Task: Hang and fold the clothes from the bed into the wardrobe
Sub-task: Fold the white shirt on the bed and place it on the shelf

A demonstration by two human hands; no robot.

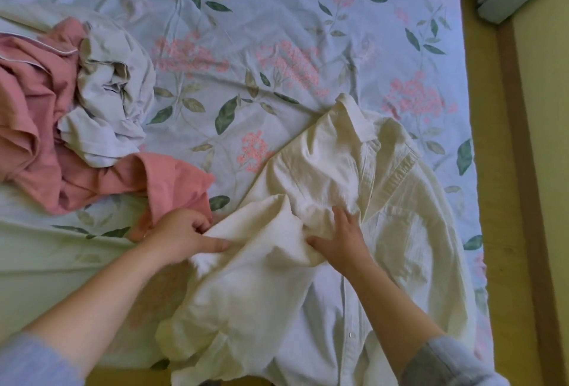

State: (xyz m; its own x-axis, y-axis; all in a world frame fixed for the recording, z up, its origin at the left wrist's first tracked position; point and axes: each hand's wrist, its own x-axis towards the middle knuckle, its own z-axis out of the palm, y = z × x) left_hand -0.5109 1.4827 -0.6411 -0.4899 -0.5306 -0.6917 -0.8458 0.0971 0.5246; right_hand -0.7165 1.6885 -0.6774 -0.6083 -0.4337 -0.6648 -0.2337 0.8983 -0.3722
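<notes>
My left hand pinches a fold of the cream button-up cotton shirt, spread lower centre on the floral bedsheet. My right hand presses it, fingers straight and apart.

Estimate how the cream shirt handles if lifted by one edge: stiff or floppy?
Likely floppy: the cream shirt bunches in soft folds where the left hand pinches it. Probably light: thin, creased cloth. Lifted by one edge, it should drape, not hold shape.
</notes>
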